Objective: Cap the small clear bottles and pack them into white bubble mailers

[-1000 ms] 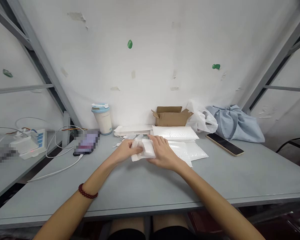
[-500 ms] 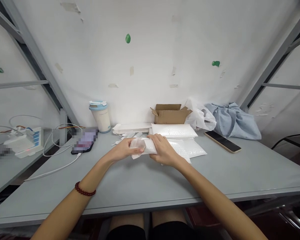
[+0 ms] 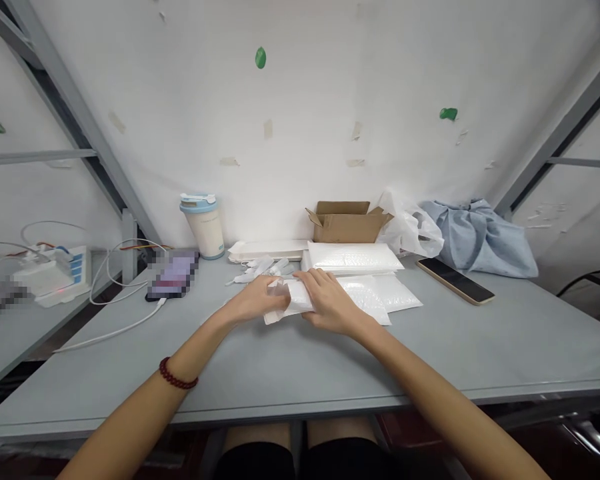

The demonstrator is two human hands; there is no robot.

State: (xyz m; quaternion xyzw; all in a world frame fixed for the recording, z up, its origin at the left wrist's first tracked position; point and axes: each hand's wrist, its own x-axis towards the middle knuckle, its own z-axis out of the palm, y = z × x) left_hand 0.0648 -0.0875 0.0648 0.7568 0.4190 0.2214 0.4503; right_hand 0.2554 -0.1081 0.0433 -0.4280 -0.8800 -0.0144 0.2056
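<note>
Both hands meet at the middle of the grey table (image 3: pixel 290 360) on a small white bubble mailer (image 3: pixel 294 298). My left hand (image 3: pixel 255 303) pinches the mailer's left end, where a clear flap sticks up. From the right, my right hand (image 3: pixel 330 303) lies over the mailer with its fingers curled onto it. More white bubble mailers (image 3: pixel 375 293) lie flat just right of my right hand, with a stack of them (image 3: pixel 353 257) behind. Small white packets (image 3: pixel 263 269) are scattered just beyond my left hand.
A blue-lidded cup (image 3: pixel 203 225) and a phone on a white cable (image 3: pixel 173 275) sit at the left. An open cardboard box (image 3: pixel 347 223), a white plastic bag (image 3: pixel 413 230), blue cloth (image 3: pixel 485 237) and a dark phone (image 3: pixel 455 280) line the back right.
The hands have stayed on the mailer. It was lifted slightly half a second ago and now rests lower on the table. The view shifted a little.
</note>
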